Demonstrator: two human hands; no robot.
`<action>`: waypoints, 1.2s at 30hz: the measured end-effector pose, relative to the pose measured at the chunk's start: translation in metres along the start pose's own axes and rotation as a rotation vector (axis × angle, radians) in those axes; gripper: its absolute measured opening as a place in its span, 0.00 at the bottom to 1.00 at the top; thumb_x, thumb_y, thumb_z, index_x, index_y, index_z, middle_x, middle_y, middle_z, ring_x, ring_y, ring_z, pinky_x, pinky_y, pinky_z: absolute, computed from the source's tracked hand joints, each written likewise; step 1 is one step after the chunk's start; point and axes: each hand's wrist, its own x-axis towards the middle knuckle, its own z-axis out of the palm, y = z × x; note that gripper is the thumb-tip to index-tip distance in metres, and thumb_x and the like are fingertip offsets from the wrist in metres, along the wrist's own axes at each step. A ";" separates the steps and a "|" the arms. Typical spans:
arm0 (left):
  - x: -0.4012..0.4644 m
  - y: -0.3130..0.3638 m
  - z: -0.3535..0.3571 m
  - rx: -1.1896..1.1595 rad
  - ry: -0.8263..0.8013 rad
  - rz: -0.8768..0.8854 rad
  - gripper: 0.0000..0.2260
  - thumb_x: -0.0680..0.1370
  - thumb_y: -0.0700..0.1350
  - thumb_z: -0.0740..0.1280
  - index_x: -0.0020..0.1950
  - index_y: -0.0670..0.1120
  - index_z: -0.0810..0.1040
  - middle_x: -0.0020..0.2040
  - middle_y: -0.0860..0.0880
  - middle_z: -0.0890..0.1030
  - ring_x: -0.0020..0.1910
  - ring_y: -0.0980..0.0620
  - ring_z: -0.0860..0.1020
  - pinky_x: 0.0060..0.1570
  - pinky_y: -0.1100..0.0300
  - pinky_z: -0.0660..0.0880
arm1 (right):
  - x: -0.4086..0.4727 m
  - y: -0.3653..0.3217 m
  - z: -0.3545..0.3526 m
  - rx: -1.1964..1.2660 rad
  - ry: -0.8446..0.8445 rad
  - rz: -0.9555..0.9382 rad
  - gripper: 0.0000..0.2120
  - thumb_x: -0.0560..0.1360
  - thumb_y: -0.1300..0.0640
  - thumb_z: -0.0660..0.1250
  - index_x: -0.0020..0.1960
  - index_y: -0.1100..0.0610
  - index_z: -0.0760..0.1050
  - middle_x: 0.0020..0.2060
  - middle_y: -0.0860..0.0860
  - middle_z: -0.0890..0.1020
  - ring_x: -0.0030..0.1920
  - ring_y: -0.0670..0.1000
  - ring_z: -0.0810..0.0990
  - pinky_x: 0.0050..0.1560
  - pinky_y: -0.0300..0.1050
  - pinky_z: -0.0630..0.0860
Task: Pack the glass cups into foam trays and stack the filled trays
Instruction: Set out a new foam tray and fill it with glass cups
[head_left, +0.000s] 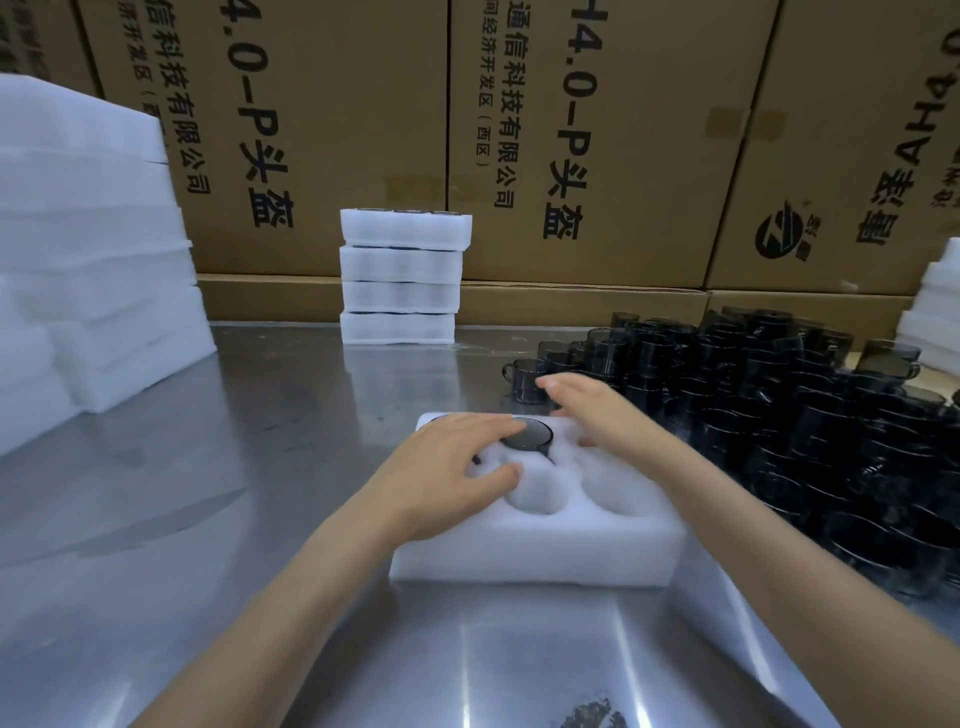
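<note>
Foam tray (540, 551): white, soft, very light by the look of it; lies flat on the steel table (234, 519) directly before the person. Round pockets cut in its top; two near pockets show bare. Likely to slide on the smooth metal and dent under a hard pinch, so best lifted by both long sides with flat palms.

Glass cup (525, 434): dark smoked glass, seated in a far pocket, rim up, handle slot toward the near side. Rigid, brittle, probably slick. Best taken around the body or by the handle, then pushed straight down into the foam.

Loose cups (779, 415): a large heap, dark, handled, crowded on the table to the right of the tray, rims touching. Risk of knocking and chipping when one is drawn out.

Left hand (441, 478): grip open, fingers straight and spread, fingertips resting at the seated cup's rim, palm over the tray's left pockets.

Right hand (597, 410): grip open, fingers extended, holding nothing, above the tray's far right corner, just beside the nearest loose cup.

Filled trays (400, 278): four stacked at the back of the table, against the cardboard cartons (597, 156).

Spare foam (93, 249): tall pile, far left.
</note>
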 end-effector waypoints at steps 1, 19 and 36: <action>0.000 -0.001 0.000 -0.038 0.004 -0.022 0.18 0.78 0.55 0.61 0.68 0.58 0.71 0.68 0.65 0.69 0.63 0.72 0.60 0.57 0.78 0.55 | 0.009 0.003 -0.001 -0.032 0.070 0.049 0.17 0.80 0.55 0.56 0.65 0.57 0.72 0.59 0.55 0.78 0.54 0.54 0.78 0.48 0.45 0.76; 0.000 -0.006 0.000 -0.068 -0.025 -0.087 0.18 0.77 0.51 0.62 0.66 0.62 0.72 0.66 0.67 0.69 0.64 0.70 0.60 0.50 0.85 0.54 | 0.058 0.000 0.014 -0.760 0.157 0.340 0.09 0.74 0.63 0.62 0.54 0.59 0.75 0.54 0.56 0.78 0.55 0.59 0.76 0.45 0.46 0.67; 0.001 -0.005 0.001 -0.063 -0.034 -0.102 0.17 0.77 0.51 0.62 0.65 0.63 0.72 0.65 0.69 0.70 0.65 0.68 0.62 0.56 0.69 0.59 | -0.049 0.029 -0.025 0.017 0.473 -0.243 0.08 0.79 0.56 0.60 0.44 0.47 0.76 0.38 0.47 0.80 0.43 0.50 0.77 0.46 0.51 0.74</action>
